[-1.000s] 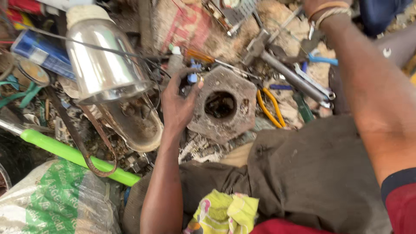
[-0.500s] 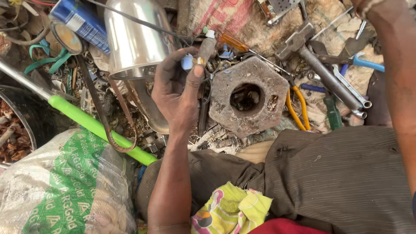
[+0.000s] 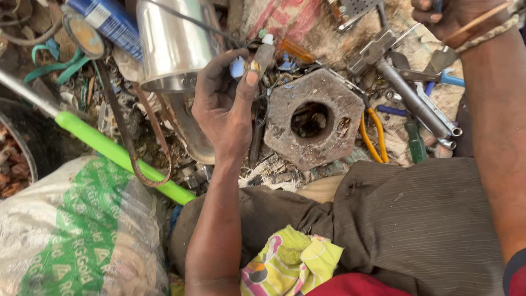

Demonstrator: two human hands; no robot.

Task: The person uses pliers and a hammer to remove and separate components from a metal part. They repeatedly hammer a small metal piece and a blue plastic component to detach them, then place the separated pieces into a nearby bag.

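Left hand (image 3: 224,107): raised above the littered ground, fingers curled, thumb and forefinger pinched on a small grey stub-shaped part (image 3: 263,56) with a pale cap; a small blue-white piece sits behind the fingertips, its kind unclear.

Right hand (image 3: 457,16): at the upper right edge of the view, closed around something dark, mostly cut off by the frame; what it holds cannot be told. A cord bracelet circles the wrist.

Hexagonal metal block (image 3: 313,118): rusted, with a round central hole, lying flat just right of the left hand.

Steel canister (image 3: 172,41): polished, lying on its side just left of the held part.

Green-handled tool (image 3: 118,153): long, running diagonally across the lower left, beside a printed green and white sack (image 3: 76,230).

Yellow-handled pliers (image 3: 374,137): touching the right edge of the block.

Hammer (image 3: 405,90): grey metal, lying among spanners and screwdrivers to the right.

Blue can (image 3: 112,22): upper left, partly cut off.

Risk, as judged: the stub-shaped part is held only at the fingertips of a grimy hand, so a slip seems possible; a dropped piece could fall into the scrap or the block's hole and be hard to find. Sharp loose metal lies close under the left wrist.
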